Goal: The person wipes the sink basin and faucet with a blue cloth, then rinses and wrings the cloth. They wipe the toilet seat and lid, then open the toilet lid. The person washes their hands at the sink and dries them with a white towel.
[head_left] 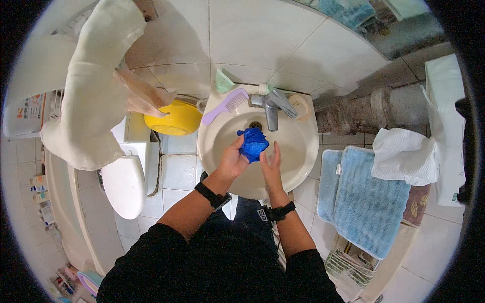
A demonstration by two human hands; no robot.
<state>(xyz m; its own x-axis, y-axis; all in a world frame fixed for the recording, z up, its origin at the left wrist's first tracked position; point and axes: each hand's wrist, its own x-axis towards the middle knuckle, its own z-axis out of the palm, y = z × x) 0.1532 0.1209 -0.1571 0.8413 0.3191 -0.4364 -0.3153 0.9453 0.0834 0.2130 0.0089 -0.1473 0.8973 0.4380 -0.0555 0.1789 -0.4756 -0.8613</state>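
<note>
Over the sink, the left hand grips bunched blue cloth; the right hand, fingers spread, sits beside it; both hands pressing evenly seems best

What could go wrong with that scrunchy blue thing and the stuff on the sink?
The blue bundle could slip from the left hand and maybe cover the drain close by. The purple comb lies slanted along the edge of the sink, so a bump might knock it in.
</note>
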